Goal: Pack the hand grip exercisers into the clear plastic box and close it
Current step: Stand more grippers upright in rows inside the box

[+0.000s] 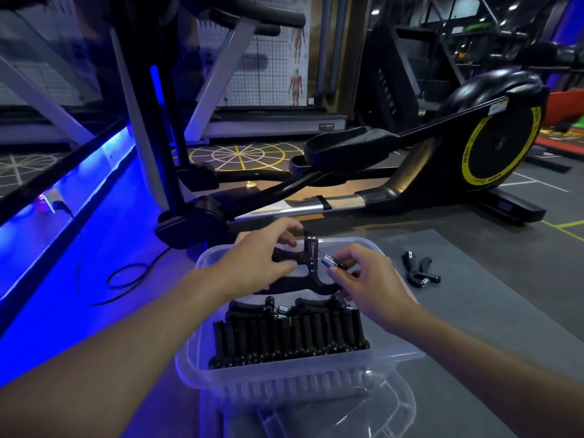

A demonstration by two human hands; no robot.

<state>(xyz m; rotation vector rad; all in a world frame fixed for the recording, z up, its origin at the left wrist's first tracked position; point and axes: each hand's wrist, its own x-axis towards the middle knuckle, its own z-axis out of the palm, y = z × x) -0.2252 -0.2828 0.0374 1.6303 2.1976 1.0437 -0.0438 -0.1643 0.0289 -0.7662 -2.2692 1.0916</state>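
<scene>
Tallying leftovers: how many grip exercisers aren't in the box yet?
2: one exerciser held by left hand and right hand over the box, another on the mat; others possibly hidden.

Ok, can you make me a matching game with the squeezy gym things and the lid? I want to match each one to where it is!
Things
1. exerciser with the scale
2. stray exerciser
3. row of exercisers
4. clear lid

Places
A. lying on the grey mat
B. packed inside the clear box
C. held by the left hand and right hand
D. lying at the box's near side

Pairs: 1-C, 2-A, 3-B, 4-D
</scene>
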